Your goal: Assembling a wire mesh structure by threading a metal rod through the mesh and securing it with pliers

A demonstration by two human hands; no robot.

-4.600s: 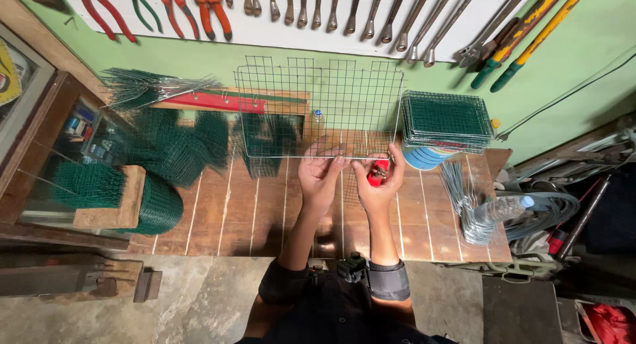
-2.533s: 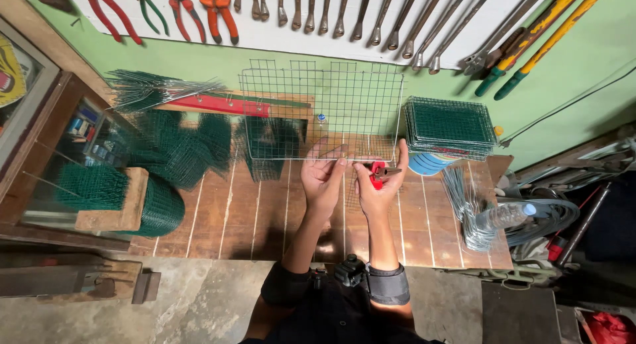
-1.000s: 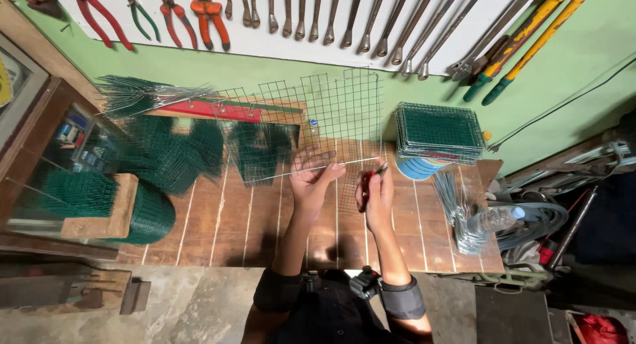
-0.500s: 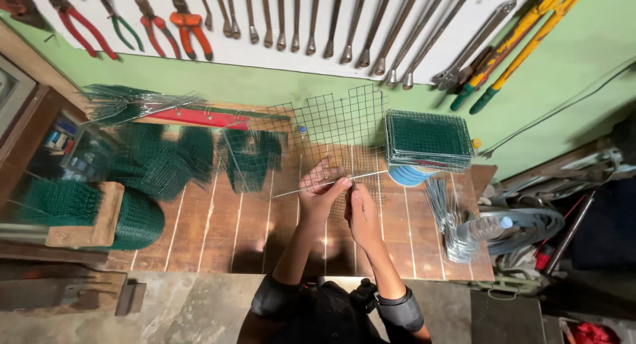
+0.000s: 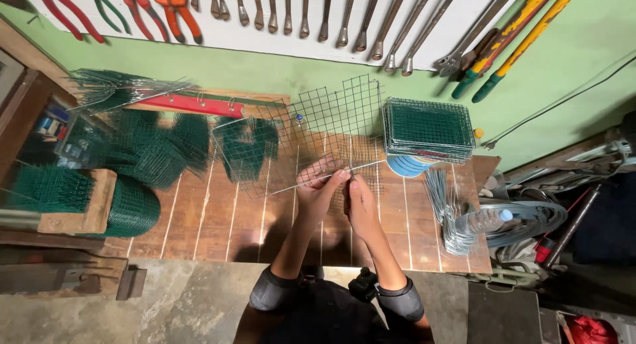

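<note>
My left hand (image 5: 319, 184) and my right hand (image 5: 361, 203) meet over the wooden table (image 5: 218, 218), fingertips almost touching. Both pinch the near edge of a green wire mesh panel (image 5: 331, 122), which stands tilted above the table. A second mesh piece (image 5: 248, 148) hangs off it to the left. Along that near edge runs a straight wire (image 5: 285, 187), passing between my fingers. No tool shows in either hand.
A stack of green mesh panels (image 5: 427, 129) rests on a blue round thing (image 5: 405, 165) at the right. Bent wire pieces (image 5: 447, 208) and a plastic bottle (image 5: 487, 219) lie beyond it. Green mesh rolls (image 5: 136, 211) crowd the left. Pliers (image 5: 173, 5), wrenches (image 5: 321, 16) and yellow-handled cutters (image 5: 523, 33) hang on the wall.
The mesh panel has risen and tilted. My hands have drawn together at its near edge. The red-handled pliers seen in my right hand earlier no longer show.
</note>
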